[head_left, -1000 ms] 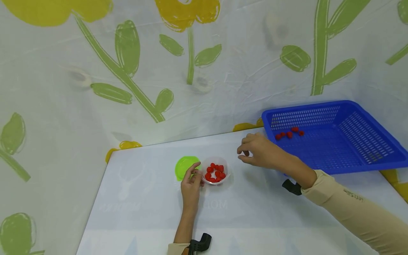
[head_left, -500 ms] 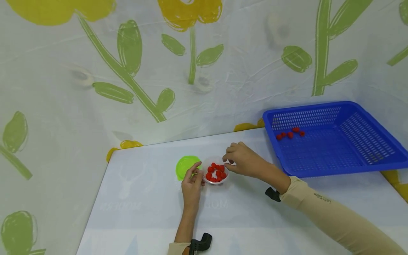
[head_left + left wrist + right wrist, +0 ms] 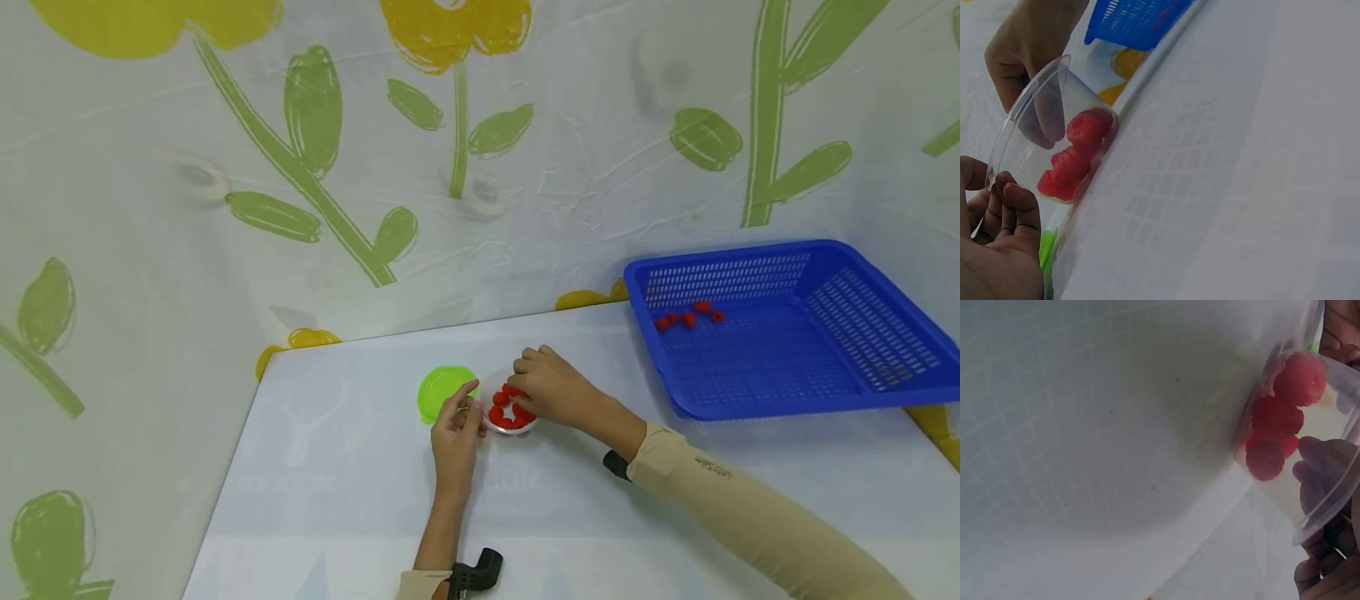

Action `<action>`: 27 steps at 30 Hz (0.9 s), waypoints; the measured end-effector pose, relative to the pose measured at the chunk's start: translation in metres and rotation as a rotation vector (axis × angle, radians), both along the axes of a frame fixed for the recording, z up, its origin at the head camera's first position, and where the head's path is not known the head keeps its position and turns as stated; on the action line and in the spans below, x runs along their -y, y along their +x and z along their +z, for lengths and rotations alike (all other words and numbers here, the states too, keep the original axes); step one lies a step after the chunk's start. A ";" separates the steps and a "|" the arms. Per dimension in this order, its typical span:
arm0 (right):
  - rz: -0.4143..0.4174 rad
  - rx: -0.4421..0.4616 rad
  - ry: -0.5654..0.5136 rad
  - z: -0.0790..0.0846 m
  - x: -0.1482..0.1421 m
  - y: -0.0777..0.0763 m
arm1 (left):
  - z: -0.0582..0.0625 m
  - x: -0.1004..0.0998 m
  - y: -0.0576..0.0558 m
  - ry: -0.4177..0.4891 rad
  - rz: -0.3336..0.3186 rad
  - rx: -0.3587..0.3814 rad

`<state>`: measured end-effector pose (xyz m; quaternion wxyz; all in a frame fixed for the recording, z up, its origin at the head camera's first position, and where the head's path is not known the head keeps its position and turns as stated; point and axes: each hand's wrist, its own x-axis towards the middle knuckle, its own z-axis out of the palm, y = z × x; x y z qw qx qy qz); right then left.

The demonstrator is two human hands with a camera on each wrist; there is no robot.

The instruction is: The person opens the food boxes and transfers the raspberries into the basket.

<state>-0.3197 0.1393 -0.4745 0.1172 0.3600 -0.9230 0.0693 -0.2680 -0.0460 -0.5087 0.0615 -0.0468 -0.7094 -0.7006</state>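
Left grip (image 3: pixel 454 433) pinches clear cup (image 3: pixel 1082 92) at rim; right grip (image 3: pixel 552 386) reaches inside, hold unclear; tabletop (image 3: pixel 600 337) gap separates cup from blue basket (image 3: pixel 783 358), right

Place is looking like small makeshift filming booth; pale sheeting (image 3: pixel 585 192) is hanging as walls behind and to both sides, creasing here and there and showing printed yellow flowers (image 3: pixel 427 46) and green leaves (image 3: pixel 312 108); white table (image 3: pixel 337 525) is standing just in front, its surface showing faint lettering (image 3: pixel 288 483); black wrist cameras (image 3: pixel 482 571) are suggesting recording setup; sheeting is hiding whatever room is lying beyond, so kind of building is going unseen
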 end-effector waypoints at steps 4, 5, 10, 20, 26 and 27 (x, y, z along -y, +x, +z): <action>-0.021 -0.026 0.037 -0.002 0.006 -0.002 | 0.001 -0.001 0.000 0.018 -0.004 -0.002; -0.030 -0.035 0.048 -0.003 0.007 -0.002 | 0.001 -0.001 0.000 0.021 -0.006 -0.002; -0.060 -0.114 0.116 -0.004 0.013 -0.005 | 0.000 0.000 0.000 0.016 -0.004 -0.008; -0.044 -0.133 0.060 -0.005 0.013 -0.005 | -0.001 0.000 -0.002 0.026 0.000 0.005; -0.037 -0.085 -0.029 -0.001 0.006 -0.004 | -0.001 0.000 -0.002 0.020 0.000 0.008; -0.032 -0.087 -0.049 0.001 0.005 -0.003 | -0.001 0.000 -0.002 0.019 0.001 0.007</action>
